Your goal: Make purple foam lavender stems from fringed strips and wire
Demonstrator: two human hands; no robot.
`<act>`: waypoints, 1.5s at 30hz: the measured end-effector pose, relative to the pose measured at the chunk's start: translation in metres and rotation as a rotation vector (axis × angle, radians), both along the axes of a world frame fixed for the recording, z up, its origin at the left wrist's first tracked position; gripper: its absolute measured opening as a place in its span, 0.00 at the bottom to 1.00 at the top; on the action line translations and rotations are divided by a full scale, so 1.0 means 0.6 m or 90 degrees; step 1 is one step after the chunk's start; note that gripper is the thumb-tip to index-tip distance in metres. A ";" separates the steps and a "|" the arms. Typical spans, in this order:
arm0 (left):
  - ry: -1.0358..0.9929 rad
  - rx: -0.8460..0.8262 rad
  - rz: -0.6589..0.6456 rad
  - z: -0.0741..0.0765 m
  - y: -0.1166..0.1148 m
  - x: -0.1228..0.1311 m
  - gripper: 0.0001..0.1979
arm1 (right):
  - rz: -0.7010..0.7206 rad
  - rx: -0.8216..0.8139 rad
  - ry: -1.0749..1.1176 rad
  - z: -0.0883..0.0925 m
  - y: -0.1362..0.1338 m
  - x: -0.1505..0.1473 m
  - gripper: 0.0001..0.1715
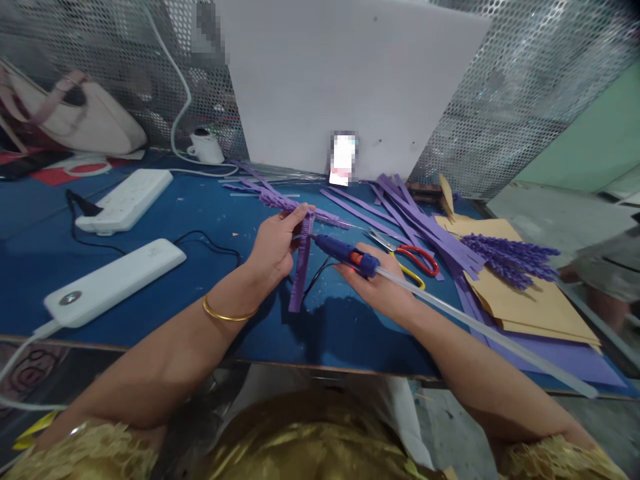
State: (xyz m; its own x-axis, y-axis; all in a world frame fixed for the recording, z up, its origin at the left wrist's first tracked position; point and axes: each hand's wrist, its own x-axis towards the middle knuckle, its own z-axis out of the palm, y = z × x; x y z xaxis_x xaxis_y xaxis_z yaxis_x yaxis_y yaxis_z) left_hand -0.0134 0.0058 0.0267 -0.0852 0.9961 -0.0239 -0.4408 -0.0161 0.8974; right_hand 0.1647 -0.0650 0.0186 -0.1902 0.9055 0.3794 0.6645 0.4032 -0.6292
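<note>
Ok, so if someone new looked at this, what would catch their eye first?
Probably the blue glue gun in the right hand, its tip close to the purple strip hanging from the left hand. Scissors with red and yellow handles lie beside the right hand. Farther back, a brightly lit phone stands before the white panel.

Glue gun [340, 251]: deep blue with an orange-red part
Glue stick [480, 324]: translucent, milky white
Fringed strip [301, 273]: purple
Loose strips [430, 230]: lighter purple
Flower sprigs [510, 257]: deep violet
Scissors [395, 249]: silver blades, one red handle, one yellow
Surface [200, 280]: blue
Folded paper [540, 305]: plain tan
Perforated sheet [505, 100]: silvery grey, rows of small holes
Bangle [227, 317]: gold
</note>
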 end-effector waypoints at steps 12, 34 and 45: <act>-0.012 -0.007 0.002 -0.007 0.007 -0.003 0.21 | -0.027 0.001 0.006 -0.006 0.005 0.000 0.21; -0.084 -0.099 0.027 0.010 -0.002 0.000 0.14 | -0.135 -0.526 0.680 -0.032 0.087 0.036 0.05; -0.062 -0.090 -0.014 -0.001 -0.001 0.000 0.16 | -0.154 -0.289 0.283 -0.056 0.090 0.041 0.15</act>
